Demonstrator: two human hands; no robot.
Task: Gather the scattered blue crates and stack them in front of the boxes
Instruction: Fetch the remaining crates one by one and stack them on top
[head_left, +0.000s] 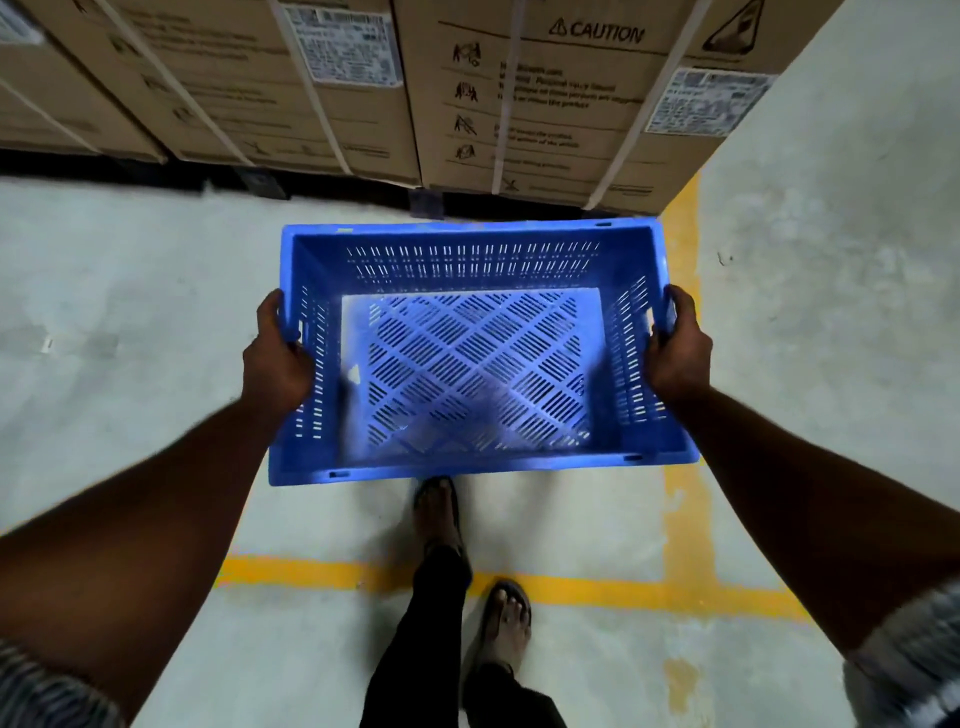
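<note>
Crate (467, 364), blue and empty, sits in the middle of the frame with its open top toward the camera and its long axis running left to right. It is parallel to the row of boxes (545, 104) across the top of the frame. The left hand (278, 358) grips the left short end and the right hand (678, 353) the right short end. On both, the fingers are curled round the rim with the thumbs lying along the outside, so the crate hangs between them, equally near each.

It looks to be held above the floor (130, 286), with its far rim just short of the boxes' lower edge and a foot (436, 499) showing below its near rim. No other crate is in view, so this one probably goes straight down onto the floor in front of the boxes, keeping its long side along them, left of the yellow line (685, 509).
</note>
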